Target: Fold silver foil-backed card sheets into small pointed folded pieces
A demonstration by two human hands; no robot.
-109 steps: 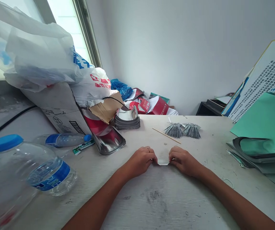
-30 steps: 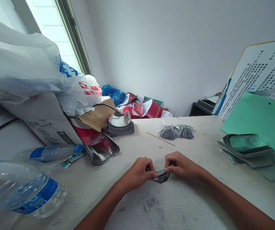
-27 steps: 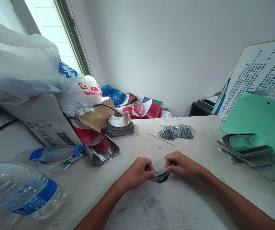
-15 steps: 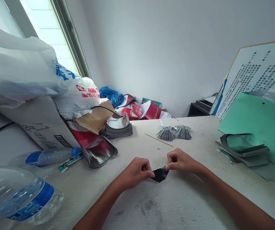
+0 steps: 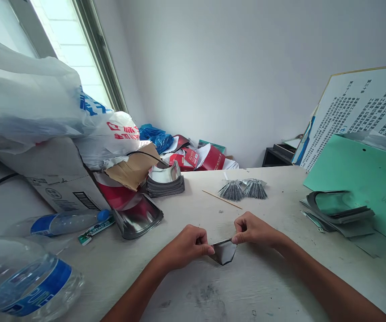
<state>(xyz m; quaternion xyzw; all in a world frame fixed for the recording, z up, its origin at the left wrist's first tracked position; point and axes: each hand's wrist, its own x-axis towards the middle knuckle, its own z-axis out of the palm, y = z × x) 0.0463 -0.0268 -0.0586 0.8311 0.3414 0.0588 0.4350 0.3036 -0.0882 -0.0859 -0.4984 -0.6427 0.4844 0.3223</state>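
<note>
My left hand (image 5: 186,246) and my right hand (image 5: 253,230) pinch opposite ends of a dark, shiny foil piece (image 5: 224,251), which is roughly shield-shaped. Its lower point hangs towards the table and does not appear to touch it. Both hands hover just above the scuffed white tabletop (image 5: 267,281). Nearest to them on the tabletop are a thin wooden stick (image 5: 221,199) and two fanned bundles of thin metal strips (image 5: 242,190) beyond it. My fingers hide the foil's upper corners.
A curved foil stack (image 5: 165,181) and a large foil-lined tray (image 5: 138,218) sit to the far left. Flat foil sheets (image 5: 337,212) lie on the right by a green board (image 5: 357,179). Plastic water bottles (image 5: 21,279) and a cardboard box (image 5: 58,188) stand left.
The foil piece, a small pale fold at first, now shows a wider dark shiny face. My hands have moved slightly apart, and the view has shifted a little.
</note>
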